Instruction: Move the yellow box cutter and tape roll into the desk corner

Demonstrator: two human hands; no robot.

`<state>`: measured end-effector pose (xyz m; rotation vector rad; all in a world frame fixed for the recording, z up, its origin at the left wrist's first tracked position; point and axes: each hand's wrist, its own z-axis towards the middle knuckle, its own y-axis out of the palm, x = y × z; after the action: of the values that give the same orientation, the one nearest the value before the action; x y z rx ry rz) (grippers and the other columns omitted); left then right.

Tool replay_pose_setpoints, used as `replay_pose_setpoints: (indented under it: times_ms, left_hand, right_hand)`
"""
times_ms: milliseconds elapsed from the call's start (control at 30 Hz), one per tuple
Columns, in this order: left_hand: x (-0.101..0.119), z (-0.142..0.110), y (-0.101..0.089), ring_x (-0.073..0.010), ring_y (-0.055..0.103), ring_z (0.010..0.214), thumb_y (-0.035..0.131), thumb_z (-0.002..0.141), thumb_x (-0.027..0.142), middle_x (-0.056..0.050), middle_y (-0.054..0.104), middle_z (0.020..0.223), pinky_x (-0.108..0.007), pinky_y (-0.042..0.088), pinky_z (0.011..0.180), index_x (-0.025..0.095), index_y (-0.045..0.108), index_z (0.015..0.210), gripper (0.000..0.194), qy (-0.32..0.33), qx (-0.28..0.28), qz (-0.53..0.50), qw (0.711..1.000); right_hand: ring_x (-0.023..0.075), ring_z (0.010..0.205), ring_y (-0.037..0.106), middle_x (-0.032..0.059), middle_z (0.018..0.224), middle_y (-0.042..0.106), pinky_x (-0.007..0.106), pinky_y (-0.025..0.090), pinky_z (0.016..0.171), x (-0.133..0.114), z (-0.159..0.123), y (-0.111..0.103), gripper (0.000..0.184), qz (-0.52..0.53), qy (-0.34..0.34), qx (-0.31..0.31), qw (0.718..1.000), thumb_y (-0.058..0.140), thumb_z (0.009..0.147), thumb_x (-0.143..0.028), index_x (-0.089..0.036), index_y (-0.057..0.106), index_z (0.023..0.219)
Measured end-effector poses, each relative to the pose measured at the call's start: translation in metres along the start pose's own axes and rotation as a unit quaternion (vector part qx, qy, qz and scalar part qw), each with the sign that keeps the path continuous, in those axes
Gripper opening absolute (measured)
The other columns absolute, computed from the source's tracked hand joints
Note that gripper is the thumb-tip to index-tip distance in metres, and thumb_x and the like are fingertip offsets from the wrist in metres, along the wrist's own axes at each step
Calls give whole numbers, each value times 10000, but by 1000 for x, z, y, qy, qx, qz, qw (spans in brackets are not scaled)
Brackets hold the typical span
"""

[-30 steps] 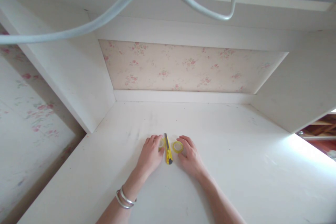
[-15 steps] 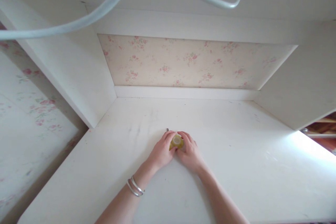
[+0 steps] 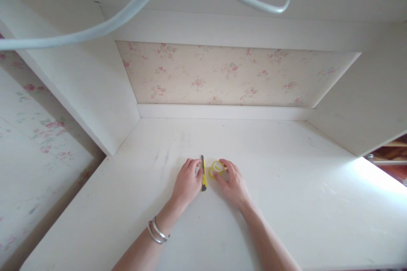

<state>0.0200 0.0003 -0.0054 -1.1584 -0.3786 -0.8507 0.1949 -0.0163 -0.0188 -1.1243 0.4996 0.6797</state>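
On the white desktop, a yellow utility knife (image 3: 204,180) with a dark end lies lengthwise between my hands. Right beside it is my left hand (image 3: 188,180), its fingers curled toward the thumb. Something pale with a hint of yellow shows in that curl, too small to make out. My right hand (image 3: 233,182) grips a yellow-rimmed roll of tape (image 3: 218,166) between thumb and fingers. Another yellow ring, apparently a second tape roll (image 3: 211,173), shows under its left side, partly covered. Two silver bangles (image 3: 158,230) circle my left wrist.
White side panels (image 3: 79,80) flank the white desktop (image 3: 280,203), with floral wallpaper (image 3: 206,76) behind. A white curved tube (image 3: 127,10) crosses overhead, in front of a shelf. At far right, wooden shelving (image 3: 392,156) shows beyond the panel.
My hands have drawn apart from around the yellow roll, the left one shifting left. The utility knife, mostly covered before, now shows between them. The tape roll stays with my right hand.
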Motion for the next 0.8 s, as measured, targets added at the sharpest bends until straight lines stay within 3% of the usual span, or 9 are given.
replay_pose_setpoints:
  times_ms: [300, 800]
  left_hand:
    - [3, 0, -2, -180, 582, 916, 481, 841, 119, -45, 587, 969, -314, 484, 806, 199, 540, 1037, 220, 13, -12, 28, 999]
    - [6, -1, -3, -178, 580, 920, 452, 856, 124, -44, 613, 943, -324, 477, 836, 204, 581, 983, 198, 26, -23, 39, 999]
  right_hand:
    - [237, 1100, 521, 72, 1160, 603, 409, 394, 941, 0, -2, -2, 371, -69, -13, -51, 996, 554, 804, -314, -219, 508, 1160]
    - [236, 1111, 519, 61, 1176, 605, 408, 364, 938, -2, -2, 0, 405, -94, -19, -71, 993, 564, 798, -350, -247, 500, 1184]
